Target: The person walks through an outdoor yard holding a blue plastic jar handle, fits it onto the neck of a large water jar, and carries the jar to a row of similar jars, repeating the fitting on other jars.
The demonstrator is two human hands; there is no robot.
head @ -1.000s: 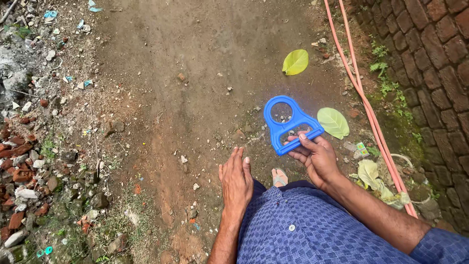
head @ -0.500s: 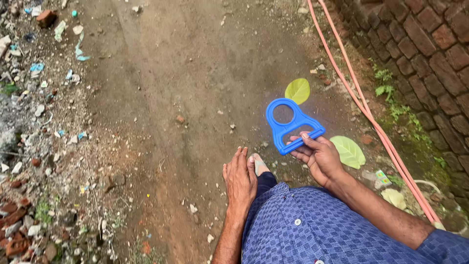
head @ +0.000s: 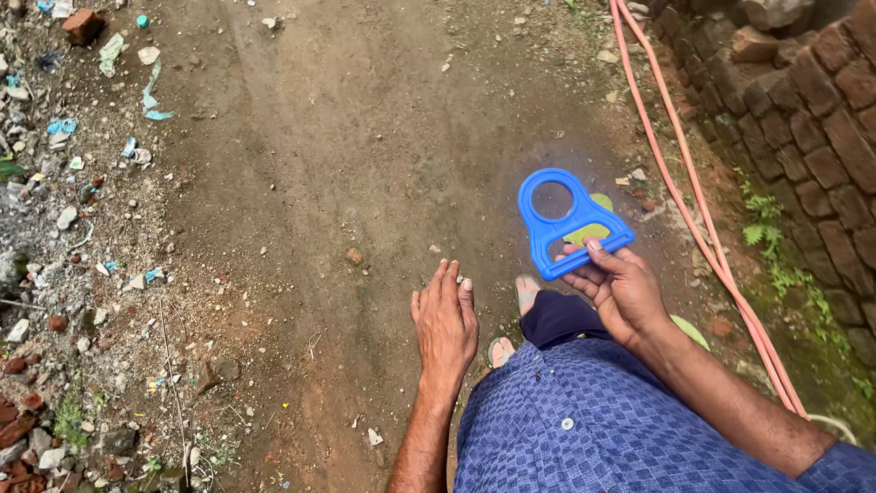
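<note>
Blue plastic handle [head: 573,222], right hand [head: 619,285], dirt path [head: 365,164]

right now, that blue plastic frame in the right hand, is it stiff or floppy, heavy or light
Probably stiff: the blue plastic frame keeps its flat shape though the right hand pinches only its lower edge. Likely light, since a fingertip grip holds it out level. Its flat form looks unlikely to roll.

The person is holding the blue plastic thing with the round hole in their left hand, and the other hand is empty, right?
Not quite. The head view shows the blue plastic thing with the round hole held in the right hand, not the left. It is the left hand that is empty, open with fingers straight, above the dirt path.
</note>
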